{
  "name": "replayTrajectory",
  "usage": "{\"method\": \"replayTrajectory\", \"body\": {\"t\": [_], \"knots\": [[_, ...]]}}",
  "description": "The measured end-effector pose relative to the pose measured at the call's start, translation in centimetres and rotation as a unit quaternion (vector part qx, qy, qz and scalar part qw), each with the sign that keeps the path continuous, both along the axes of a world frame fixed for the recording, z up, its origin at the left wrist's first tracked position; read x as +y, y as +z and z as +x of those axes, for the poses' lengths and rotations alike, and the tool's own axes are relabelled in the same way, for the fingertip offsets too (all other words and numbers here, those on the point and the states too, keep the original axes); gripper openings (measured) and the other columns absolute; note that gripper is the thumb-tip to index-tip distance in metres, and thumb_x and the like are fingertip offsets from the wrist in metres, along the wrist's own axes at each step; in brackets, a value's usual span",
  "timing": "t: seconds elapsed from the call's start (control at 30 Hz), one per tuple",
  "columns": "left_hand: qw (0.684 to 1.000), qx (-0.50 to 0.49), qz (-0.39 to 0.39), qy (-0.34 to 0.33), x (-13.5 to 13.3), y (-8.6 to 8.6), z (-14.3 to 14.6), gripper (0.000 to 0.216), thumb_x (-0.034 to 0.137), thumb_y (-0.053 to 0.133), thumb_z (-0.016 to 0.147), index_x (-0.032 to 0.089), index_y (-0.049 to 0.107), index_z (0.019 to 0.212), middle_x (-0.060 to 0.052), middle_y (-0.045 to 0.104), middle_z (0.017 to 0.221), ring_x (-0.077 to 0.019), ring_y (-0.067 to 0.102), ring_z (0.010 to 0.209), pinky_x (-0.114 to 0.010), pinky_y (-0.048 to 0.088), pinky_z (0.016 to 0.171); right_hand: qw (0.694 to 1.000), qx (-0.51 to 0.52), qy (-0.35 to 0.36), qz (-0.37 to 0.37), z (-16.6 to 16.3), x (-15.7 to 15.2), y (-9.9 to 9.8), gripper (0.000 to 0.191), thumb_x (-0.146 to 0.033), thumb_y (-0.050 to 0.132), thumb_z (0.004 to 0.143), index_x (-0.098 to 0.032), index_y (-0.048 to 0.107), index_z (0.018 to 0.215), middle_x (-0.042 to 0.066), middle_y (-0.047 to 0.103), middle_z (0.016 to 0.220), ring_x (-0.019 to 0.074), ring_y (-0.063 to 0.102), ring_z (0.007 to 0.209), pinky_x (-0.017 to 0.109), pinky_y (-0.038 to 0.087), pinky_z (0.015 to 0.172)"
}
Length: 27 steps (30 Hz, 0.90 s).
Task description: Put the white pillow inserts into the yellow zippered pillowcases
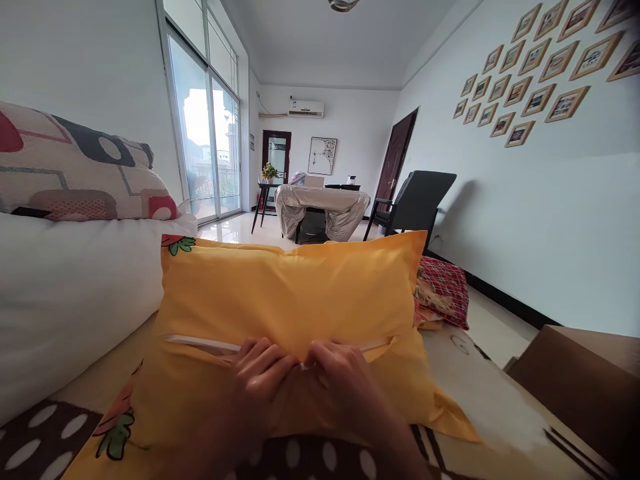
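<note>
Pinching yellow pillowcase (pixel 290 293) zipper, both hands (pixel 300 383)

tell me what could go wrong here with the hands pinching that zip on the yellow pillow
1. The left hand and right hand pinch the middle of the white zip opening on the yellow fabric pillow cover; bunched cloth there might catch in the zip.
2. White shows through the gap left of the hands, so the filling may snag too.
3. The pillow lies near the bed's edge beside the red patterned cloth, so a hard tug might slide it off.
</note>
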<state>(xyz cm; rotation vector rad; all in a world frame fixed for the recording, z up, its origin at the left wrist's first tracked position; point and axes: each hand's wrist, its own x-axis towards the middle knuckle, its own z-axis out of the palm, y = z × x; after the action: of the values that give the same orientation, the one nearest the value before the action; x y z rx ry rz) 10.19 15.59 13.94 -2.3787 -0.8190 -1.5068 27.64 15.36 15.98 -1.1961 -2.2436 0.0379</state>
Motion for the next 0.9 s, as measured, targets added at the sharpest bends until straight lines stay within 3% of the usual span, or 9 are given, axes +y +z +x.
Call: {"method": "replayTrajectory", "body": {"t": [0.17,0.33,0.53,0.7,0.9], "knots": [[0.999,-0.02,-0.006,0.043,-0.1,0.7,-0.8,0.011,0.008,0.058,0.085,0.017,0.062,0.081,0.0,0.054,0.068,-0.0126,0.044,0.067,-0.03,0.032,0.069,1.0,0.008,-0.002,0.012,0.0,0.0,0.1,0.018,-0.004,0.049,0.07,-0.021,0.044,0.07,-0.004,0.052,0.064,0.0118,0.046,0.061,0.025,0.024,0.059],[0.994,0.021,-0.022,0.104,-0.1,2.0,-2.8,0.016,0.016,0.056,0.088,0.019,0.061,0.073,0.002,0.056,0.069,-0.0118,0.046,0.067,-0.03,0.032,0.07,1.0,0.002,-0.001,-0.005,-0.2,-0.1,0.2,0.019,-0.004,0.047,0.064,-0.021,0.038,0.068,-0.004,0.049,0.064,0.0125,0.042,0.063,0.026,0.022,0.06],[0.991,0.078,-0.042,0.097,-1.1,2.7,-3.9,0.02,0.019,0.052,0.09,0.022,0.062,0.073,0.005,0.058,0.064,-0.0119,0.05,0.06,-0.029,0.033,0.064,0.999,-0.008,-0.007,-0.036,-0.5,-0.8,0.5,0.018,-0.007,0.048,0.064,-0.021,0.037,0.066,-0.002,0.049,0.063,0.0135,0.041,0.062,0.027,0.02,0.06],[0.989,0.105,-0.038,0.101,-1.5,2.0,-3.5,0.019,0.015,0.053,0.087,0.02,0.06,0.07,0.003,0.056,0.062,-0.0145,0.048,0.061,-0.03,0.031,0.063,0.997,-0.027,0.001,-0.071,-0.2,-1.1,0.6,0.015,-0.008,0.048,0.062,-0.02,0.039,0.065,-0.002,0.051,0.063,0.0127,0.038,0.061,0.027,0.02,0.06],[0.987,0.115,0.073,0.081,-2.4,-0.3,-3.9,0.012,0.006,0.057,0.083,0.015,0.062,0.089,-0.001,0.06,0.07,-0.0144,0.047,0.068,-0.033,0.031,0.069,0.988,-0.074,0.005,-0.138,0.1,-1.9,0.0,0.01,-0.01,0.049,0.064,-0.019,0.048,0.069,0.0,0.056,0.07,0.0134,0.042,0.067,0.026,0.02,0.061]]}}
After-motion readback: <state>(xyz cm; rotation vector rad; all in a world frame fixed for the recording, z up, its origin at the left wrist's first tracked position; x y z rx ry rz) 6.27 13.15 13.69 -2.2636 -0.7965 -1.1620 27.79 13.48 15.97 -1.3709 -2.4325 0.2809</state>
